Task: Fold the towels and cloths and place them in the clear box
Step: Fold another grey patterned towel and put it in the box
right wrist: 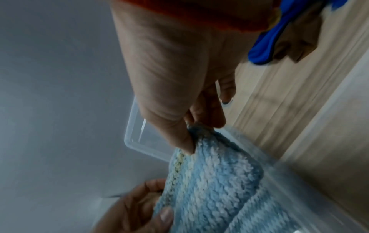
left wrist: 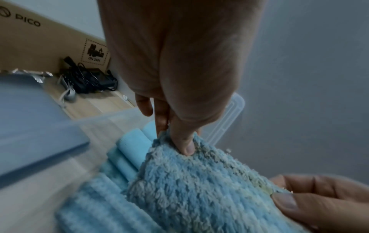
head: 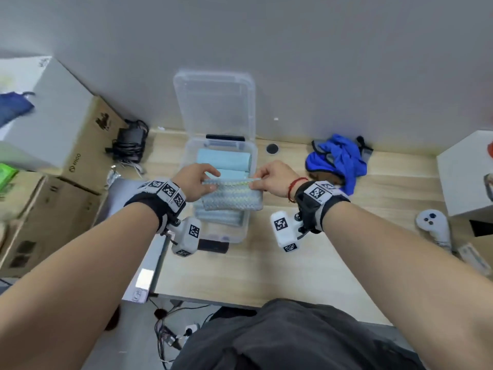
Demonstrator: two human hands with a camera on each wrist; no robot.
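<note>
- The left hand (head: 197, 180) and right hand (head: 274, 178) each pinch a top corner of the folded fluffy blue towel (head: 231, 196), which hangs over the clear box (head: 252, 156).
- Lower it level onto the striped towel (head: 221, 217) beside the light-blue rolls (head: 224, 158), releasing both corners together.

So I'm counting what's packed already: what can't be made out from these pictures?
- Head view: the held fluffy towel and both hands cover the middle of the clear box, so the count under it is hidden.
- Left wrist view: the box's near wall is smeared by motion blur; the left hand blocks the far end.
- Right wrist view: the box floor is cut off by the towel and the right hand.
</note>
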